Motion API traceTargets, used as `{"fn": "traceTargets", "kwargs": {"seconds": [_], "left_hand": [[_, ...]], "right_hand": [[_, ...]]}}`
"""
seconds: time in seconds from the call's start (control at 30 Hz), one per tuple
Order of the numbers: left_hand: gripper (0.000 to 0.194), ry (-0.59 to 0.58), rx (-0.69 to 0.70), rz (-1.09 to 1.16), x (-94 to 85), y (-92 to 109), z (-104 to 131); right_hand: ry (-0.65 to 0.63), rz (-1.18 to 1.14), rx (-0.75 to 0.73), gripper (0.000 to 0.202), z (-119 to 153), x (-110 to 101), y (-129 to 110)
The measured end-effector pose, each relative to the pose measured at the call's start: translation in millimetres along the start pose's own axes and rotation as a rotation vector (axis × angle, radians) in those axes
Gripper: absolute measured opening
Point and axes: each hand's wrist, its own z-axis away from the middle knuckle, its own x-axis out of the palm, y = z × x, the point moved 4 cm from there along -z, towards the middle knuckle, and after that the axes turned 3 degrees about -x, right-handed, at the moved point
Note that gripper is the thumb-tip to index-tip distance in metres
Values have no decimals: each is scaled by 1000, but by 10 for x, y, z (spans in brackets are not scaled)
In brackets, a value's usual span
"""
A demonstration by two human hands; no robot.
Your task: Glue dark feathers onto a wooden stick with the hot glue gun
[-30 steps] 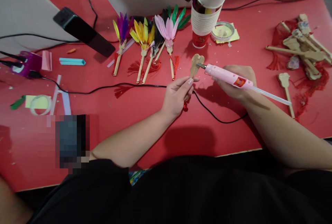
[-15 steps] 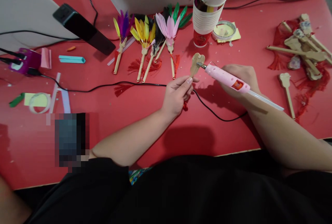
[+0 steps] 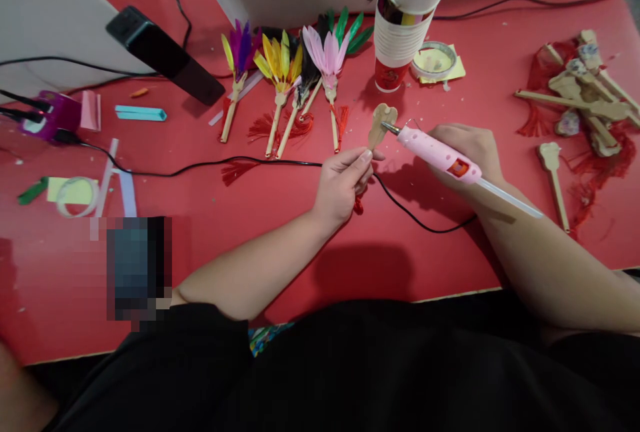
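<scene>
two hands: wooden piece in left, glue gun in right.

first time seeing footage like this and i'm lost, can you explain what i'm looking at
There is no machine: a camera on someone's head looks forward and down at their two bare hands. All three pictures come from it, moments apart.

The left hand holds a small wooden piece. The right hand holds a pink glue gun, its tip at the wood.

On the red table lie feathered sticks, a pile of wooden pieces and a paper cup, standing.
</scene>
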Motion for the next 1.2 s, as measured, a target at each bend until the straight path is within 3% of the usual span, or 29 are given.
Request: {"fn": "traceTargets", "kwargs": {"seconds": [0.27, 0.97, 1.2], "left_hand": [[49, -3, -1, -3, 9, 16, -3], [53, -7, -20, 6, 23, 33, -7], [51, 0, -40, 7, 30, 43, -2]], "right_hand": [[74, 86, -109, 6, -11, -44, -52], [73, 120, -77, 8, -22, -83, -63], [114, 128, -141, 11, -15, -100, -95]]}}
